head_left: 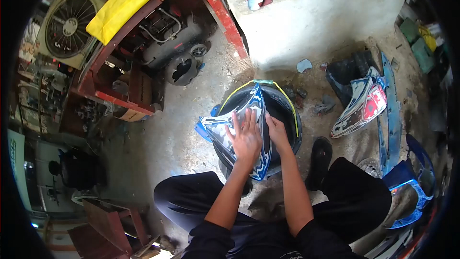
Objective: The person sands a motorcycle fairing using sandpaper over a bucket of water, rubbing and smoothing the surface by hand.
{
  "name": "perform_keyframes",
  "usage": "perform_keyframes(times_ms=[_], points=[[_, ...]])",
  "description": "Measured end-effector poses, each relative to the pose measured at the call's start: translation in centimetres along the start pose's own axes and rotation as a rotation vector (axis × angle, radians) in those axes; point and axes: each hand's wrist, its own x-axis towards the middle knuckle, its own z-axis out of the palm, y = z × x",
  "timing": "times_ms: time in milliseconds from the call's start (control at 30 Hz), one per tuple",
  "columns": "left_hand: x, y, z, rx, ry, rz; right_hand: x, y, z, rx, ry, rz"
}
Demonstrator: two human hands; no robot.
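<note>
A motorcycle fairing panel (224, 129), patchy white, blue and dark, lies across the top of a black bucket (298, 143) between my knees. My left hand (246, 136) rests flat on the panel's face with its fingers stretched out; whether anything thin is under the palm is hidden. At the panel's right edge, my right hand (278, 134) grips it, thumb on the near side and the other fingers mostly out of sight. The bucket's yellow handle (291, 103) arcs around the far and right rim. Something blue (203, 132) shows beneath the panel's left corner.
A second stripped fairing (362, 105) lies on the right, beside a long blue strip (392, 115) and blue plastic parts (412, 196). Ahead stands a low white wall (316, 24). An air compressor (175, 36) sits under the red bench (220, 14). A fan (70, 26) stands far left.
</note>
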Motion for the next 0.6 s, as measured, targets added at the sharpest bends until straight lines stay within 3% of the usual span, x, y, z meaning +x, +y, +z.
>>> perform_keyframes(times_ms=[167, 333, 500, 600], points=[[-2.2, 0.1, -0.6, -0.075, -0.005, -0.006, 0.7, 0.1, -1.2, -0.177, -0.075, -0.039], [-9.2, 0.8, -2.5, 0.071, -0.035, -0.042, 0.9, 0.9, -1.1, -0.169, -0.059, -0.117], [-4.6, -0.7, -1.3, -0.019, 0.079, -0.121, 1.3, 1.2, -1.0, -0.231, -0.064, -0.163], [-1.5, -1.3, -1.4, -0.071, 0.042, -0.165, 1.4, 1.4, -1.0, -0.272, -0.012, -0.19]])
